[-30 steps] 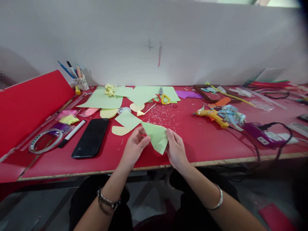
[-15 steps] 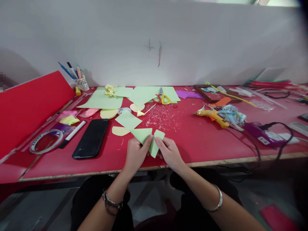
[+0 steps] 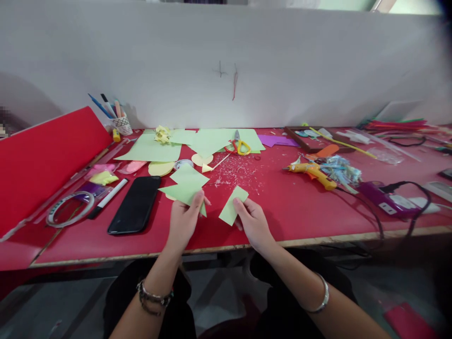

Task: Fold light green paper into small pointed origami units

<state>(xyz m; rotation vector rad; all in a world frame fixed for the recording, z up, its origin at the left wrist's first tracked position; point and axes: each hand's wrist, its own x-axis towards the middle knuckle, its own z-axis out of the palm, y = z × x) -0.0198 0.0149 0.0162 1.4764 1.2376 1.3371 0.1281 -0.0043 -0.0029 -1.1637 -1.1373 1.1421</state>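
My left hand [image 3: 186,219] pinches a triangular piece of light green paper [image 3: 181,192] above the front part of the table. My right hand [image 3: 252,217] holds a small rectangular strip of light green paper [image 3: 229,209] between thumb and fingers, apart from the left piece. Just behind the left hand lies a light green paper square [image 3: 190,176], partly covered by the held triangle. A pale yellow paper piece [image 3: 171,197] peeks out beneath the triangle. Farther back, yellow and red handled scissors [image 3: 243,147] rest on larger green sheets [image 3: 151,147].
A black phone [image 3: 134,205], a marker [image 3: 108,198] and a tape roll [image 3: 51,214] lie at left. White scraps [image 3: 238,175] litter the middle. To the right are a yellow glue gun [image 3: 312,173] with its cord and a purple power strip [image 3: 388,201]. A pen cup [image 3: 122,125] stands behind.
The two green paper pieces, together between my hands before, are now separate. My left hand has moved left with the triangle; the right has shifted slightly right with the strip.
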